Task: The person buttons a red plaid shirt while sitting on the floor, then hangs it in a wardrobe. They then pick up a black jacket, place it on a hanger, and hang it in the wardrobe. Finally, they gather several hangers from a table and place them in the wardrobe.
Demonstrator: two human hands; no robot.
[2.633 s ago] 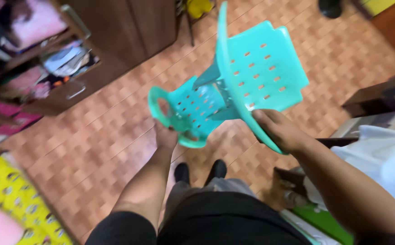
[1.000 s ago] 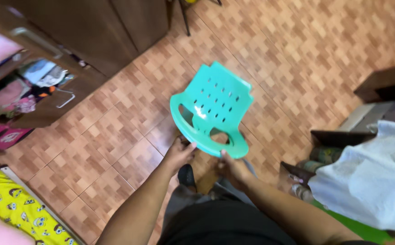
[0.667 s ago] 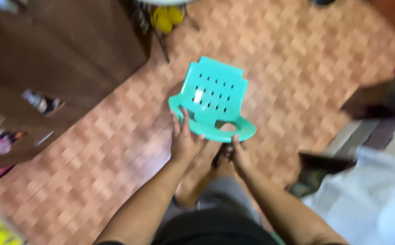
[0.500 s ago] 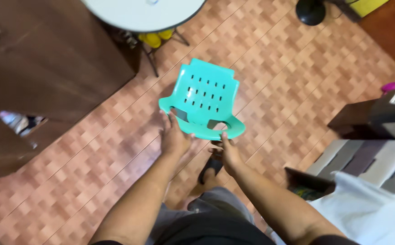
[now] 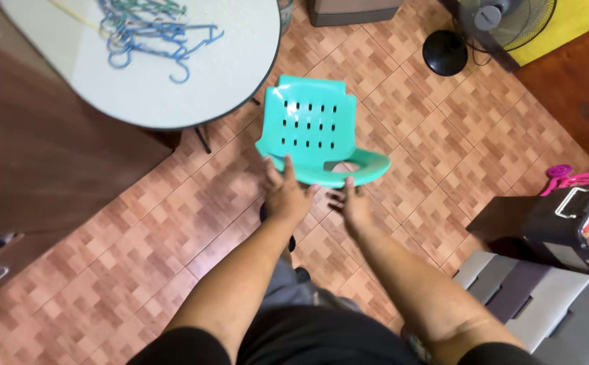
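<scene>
One view only, from the head camera looking down. Below it, a small turquoise plastic chair [image 5: 314,132] stands on the brown patterned tile floor [image 5: 443,169], its slotted backrest towards the round white table [image 5: 227,74] and its curved top rim towards the person. It sits just beside the table's edge, near the table's dark legs.

Judging by its thin moulded shell and the rows of slots, the chair is probably light and fairly stiff, with a smooth, glossy surface that could slip under a flat palm (the shine on the backrest suggests as much). The curved rim and the cut-out openings near it look like the surest places to take hold, since fingers can hook there rather than press on a slick face.

The left hand [image 5: 286,197] is spread, fingers extended, with its fingertips lying against the near rim of the chair; it is touching, not clasped around anything. The right hand [image 5: 352,205] is likewise loose and open, fingers reaching towards the rim at the cut-out; whether its tips actually touch the plastic or sit just short of it I cannot tell. Neither hand holds anything.

On the table lies a tangle of blue and green wire hangers [image 5: 149,23]. A standing fan [image 5: 490,27] is at the top right, a dark wooden cabinet [image 5: 31,162] on the left, and grey boxes [image 5: 544,304] at the lower right.
</scene>
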